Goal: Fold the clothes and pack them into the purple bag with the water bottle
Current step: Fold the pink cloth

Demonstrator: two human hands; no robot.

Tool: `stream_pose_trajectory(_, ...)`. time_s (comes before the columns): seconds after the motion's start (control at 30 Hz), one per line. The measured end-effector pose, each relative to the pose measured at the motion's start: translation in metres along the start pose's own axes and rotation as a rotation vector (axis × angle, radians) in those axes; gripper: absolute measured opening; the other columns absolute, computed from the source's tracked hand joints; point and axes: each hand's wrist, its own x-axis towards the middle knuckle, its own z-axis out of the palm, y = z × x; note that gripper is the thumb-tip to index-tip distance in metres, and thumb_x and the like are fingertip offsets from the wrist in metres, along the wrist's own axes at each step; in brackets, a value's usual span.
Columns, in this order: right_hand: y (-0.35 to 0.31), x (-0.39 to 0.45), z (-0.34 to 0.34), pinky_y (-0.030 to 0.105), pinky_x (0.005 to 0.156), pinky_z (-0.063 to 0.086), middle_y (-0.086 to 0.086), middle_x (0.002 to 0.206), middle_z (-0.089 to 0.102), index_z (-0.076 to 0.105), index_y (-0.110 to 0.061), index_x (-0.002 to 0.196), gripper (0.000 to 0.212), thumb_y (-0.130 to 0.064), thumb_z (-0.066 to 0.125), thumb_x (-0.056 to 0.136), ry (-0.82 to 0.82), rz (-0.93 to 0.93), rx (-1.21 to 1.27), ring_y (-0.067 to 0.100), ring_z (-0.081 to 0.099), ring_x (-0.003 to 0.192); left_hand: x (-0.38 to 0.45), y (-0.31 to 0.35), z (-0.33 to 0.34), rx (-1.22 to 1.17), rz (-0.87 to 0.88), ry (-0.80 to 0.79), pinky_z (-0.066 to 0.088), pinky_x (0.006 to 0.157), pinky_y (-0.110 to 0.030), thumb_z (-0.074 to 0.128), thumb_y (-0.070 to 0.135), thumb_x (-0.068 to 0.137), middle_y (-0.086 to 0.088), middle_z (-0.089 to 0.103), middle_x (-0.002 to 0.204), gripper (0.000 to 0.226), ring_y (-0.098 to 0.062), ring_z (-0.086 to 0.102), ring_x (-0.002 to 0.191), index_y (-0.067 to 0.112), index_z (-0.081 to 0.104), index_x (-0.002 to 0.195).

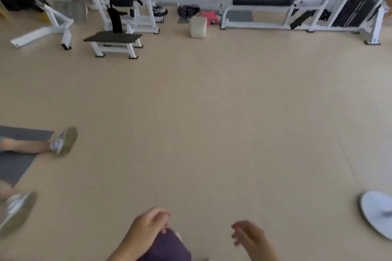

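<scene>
My left hand (148,226) hangs at the bottom centre with loosely curled fingers, just above a patch of purple fabric (167,248); I cannot tell what that fabric is. My right hand (248,236) is further right, fingers relaxed and holding nothing. Far off by the back wall lie a dark bag (188,10), a heap of pink clothes (209,17) and a small bottle (221,9). The picture is blurred by motion.
Beige floor stretches ahead. White gym machines (125,17) and a bench (261,6) line the back wall, with a pale cube (198,27) in front. Another person's legs and shoes (63,142) lie on a grey mat at left. A white disc base (377,214) sits at right.
</scene>
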Motion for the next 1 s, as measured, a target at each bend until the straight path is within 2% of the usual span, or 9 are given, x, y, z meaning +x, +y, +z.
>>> stream_pose_trajectory(0.1,-0.056,0.051,0.025,0.025,0.068,0.053,0.004,0.077,0.071,0.069,-0.017,0.091,0.019,-0.004,0.056,0.095,-0.084,-0.097,0.015,0.015,0.069,0.068,0.042,0.053,0.0,-0.115,0.066,-0.024,0.055,0.075,-0.034,0.053,0.006,0.097,-0.007,0.072,0.078,0.028,-0.02,0.067,0.068,0.021,0.073,0.086)
stream_pose_trajectory(0.2,-0.118,0.105,0.041,0.028,0.072,0.056,-0.004,0.087,0.072,0.068,-0.032,0.095,0.018,-0.022,0.053,0.095,-0.191,-0.247,0.032,0.016,0.07,0.075,0.085,0.096,-0.012,-0.212,0.117,-0.043,0.053,0.069,-0.022,0.049,0.006,0.099,-0.007,0.072,0.082,0.03,-0.02,0.068,0.068,0.02,0.074,0.088)
stream_pose_trajectory(0.3,-0.171,0.173,0.052,0.028,0.071,0.056,-0.003,0.088,0.071,0.067,-0.035,0.099,0.018,-0.03,0.049,0.094,-0.217,-0.318,0.047,0.018,0.07,0.076,0.143,0.13,-0.029,-0.299,0.134,-0.019,0.052,0.069,-0.021,0.048,0.003,0.098,-0.007,0.071,0.08,0.033,-0.023,0.066,0.067,0.019,0.074,0.086)
stream_pose_trajectory(0.4,-0.219,0.244,0.056,0.028,0.071,0.055,0.001,0.086,0.071,0.068,-0.028,0.099,0.019,-0.027,0.049,0.094,-0.21,-0.305,0.059,0.022,0.07,0.075,0.206,0.172,-0.049,-0.329,0.148,-0.041,0.054,0.069,-0.023,0.05,0.006,0.097,-0.008,0.071,0.08,0.026,-0.024,0.066,0.069,0.017,0.072,0.09)
stream_pose_trajectory(0.53,-0.26,0.323,0.041,0.034,0.074,0.056,0.002,0.085,0.071,0.067,-0.027,0.101,0.019,-0.021,0.05,0.097,-0.19,-0.217,0.015,0.022,0.069,0.075,0.285,0.235,-0.07,-0.291,0.171,-0.137,0.053,0.07,-0.023,0.056,0.022,0.092,-0.004,0.071,0.082,0.016,-0.02,0.068,0.072,0.028,0.072,0.09)
stream_pose_trajectory(0.6,-0.271,0.358,0.025,0.031,0.073,0.056,0.003,0.085,0.07,0.068,-0.027,0.101,0.021,-0.016,0.049,0.099,-0.145,-0.169,0.014,0.02,0.069,0.074,0.327,0.273,-0.073,-0.241,0.187,-0.202,0.052,0.069,-0.023,0.055,0.027,0.087,-0.002,0.072,0.083,0.016,-0.019,0.069,0.073,0.03,0.071,0.089)
stream_pose_trajectory(0.8,-0.288,0.482,-0.034,0.037,0.073,0.057,0.008,0.081,0.07,0.069,-0.022,0.098,0.023,-0.011,0.049,0.1,0.012,-0.067,0.115,0.03,0.067,0.071,0.482,0.395,-0.055,-0.2,0.297,-0.352,0.05,0.069,-0.022,0.057,0.024,0.088,-0.004,0.071,0.081,0.015,-0.022,0.068,0.071,0.02,0.07,0.093)
stream_pose_trajectory(0.9,-0.3,0.567,-0.066,0.039,0.072,0.057,0.008,0.078,0.07,0.07,-0.029,0.093,0.029,-0.009,0.049,0.099,0.047,-0.064,0.147,0.031,0.067,0.071,0.567,0.45,-0.041,-0.182,0.335,-0.353,0.048,0.068,-0.019,0.057,0.022,0.088,-0.005,0.07,0.079,0.016,-0.02,0.066,0.068,0.014,0.069,0.094)
stream_pose_trajectory(1.0,-0.333,0.656,-0.104,0.034,0.071,0.056,0.005,0.078,0.069,0.069,-0.031,0.093,0.027,-0.013,0.05,0.099,0.027,-0.091,0.151,0.027,0.067,0.071,0.64,0.505,-0.031,-0.135,0.318,-0.293,0.049,0.068,-0.021,0.056,0.023,0.088,-0.005,0.07,0.08,0.017,-0.02,0.066,0.07,0.015,0.07,0.093)
